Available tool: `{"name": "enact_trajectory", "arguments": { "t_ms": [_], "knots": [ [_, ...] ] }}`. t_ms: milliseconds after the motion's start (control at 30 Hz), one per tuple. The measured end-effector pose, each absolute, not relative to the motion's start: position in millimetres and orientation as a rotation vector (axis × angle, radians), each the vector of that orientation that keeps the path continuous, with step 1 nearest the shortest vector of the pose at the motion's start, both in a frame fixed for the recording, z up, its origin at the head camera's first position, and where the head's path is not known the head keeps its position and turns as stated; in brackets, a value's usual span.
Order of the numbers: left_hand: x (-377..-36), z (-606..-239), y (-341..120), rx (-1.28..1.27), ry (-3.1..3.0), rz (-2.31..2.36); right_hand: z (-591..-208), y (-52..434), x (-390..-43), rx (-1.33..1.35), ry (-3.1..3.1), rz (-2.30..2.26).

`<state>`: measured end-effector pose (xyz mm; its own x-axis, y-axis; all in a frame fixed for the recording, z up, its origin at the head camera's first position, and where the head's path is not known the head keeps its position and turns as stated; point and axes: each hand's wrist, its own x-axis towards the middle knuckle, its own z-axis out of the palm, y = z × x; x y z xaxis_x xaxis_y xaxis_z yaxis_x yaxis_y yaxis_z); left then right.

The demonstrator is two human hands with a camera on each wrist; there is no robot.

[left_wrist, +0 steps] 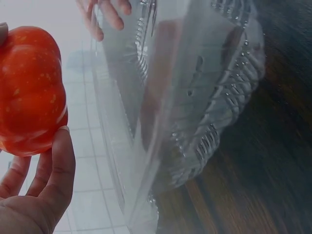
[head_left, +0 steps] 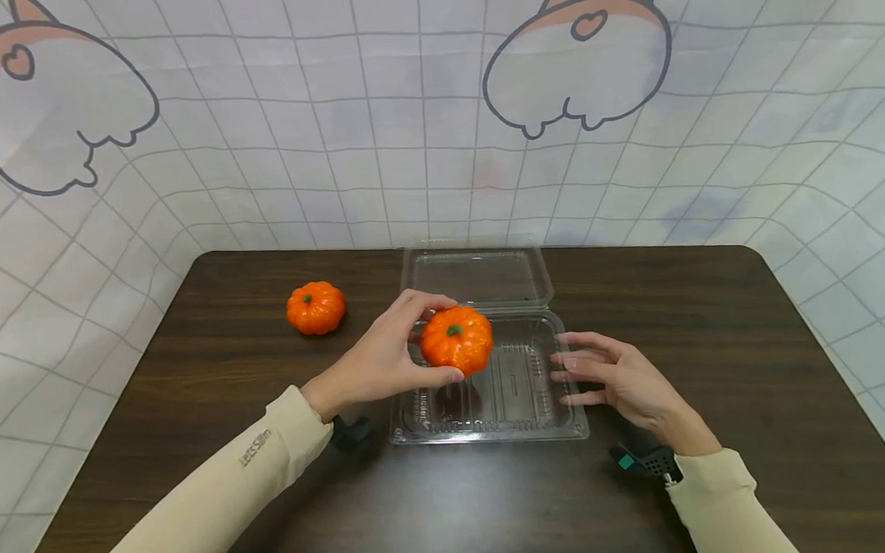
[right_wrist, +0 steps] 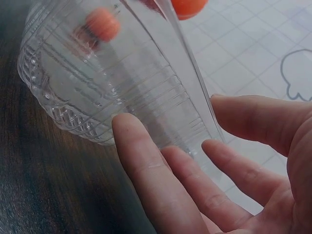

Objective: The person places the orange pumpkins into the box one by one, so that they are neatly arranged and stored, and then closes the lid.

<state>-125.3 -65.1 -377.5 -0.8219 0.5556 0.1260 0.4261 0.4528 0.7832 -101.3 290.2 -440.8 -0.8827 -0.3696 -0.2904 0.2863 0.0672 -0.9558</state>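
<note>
My left hand [head_left: 387, 359] grips a small orange pumpkin [head_left: 457, 340] with a green stem, held just above the left part of a clear plastic clamshell container [head_left: 528, 406]. In the left wrist view the pumpkin [left_wrist: 29, 90] fills the left side, thumb under it, with the container [left_wrist: 195, 97] to its right. My right hand [head_left: 616, 376] is spread with straight fingers at the container's right edge; its fingertips [right_wrist: 126, 129] touch the clear wall [right_wrist: 97, 92]. The container's lid [head_left: 476, 276] lies open toward the back.
A second orange pumpkin [head_left: 316, 307] sits on the dark wooden table [head_left: 716, 337] at the back left. A white gridded backdrop [head_left: 405, 128] with cartoon prints hangs behind the table. Wrist-worn cameras [head_left: 647, 459] sit at both cuffs.
</note>
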Motion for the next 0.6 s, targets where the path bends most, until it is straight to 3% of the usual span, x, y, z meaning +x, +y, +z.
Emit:
{"name": "enact_trajectory", "arguments": {
  "t_ms": [600],
  "knots": [
    [-135.1,-374.1,-38.1,0.874,2.495,1.206,-438.6,292.1,-103.2,-0.056,1.844,-1.884]
  ]
}}
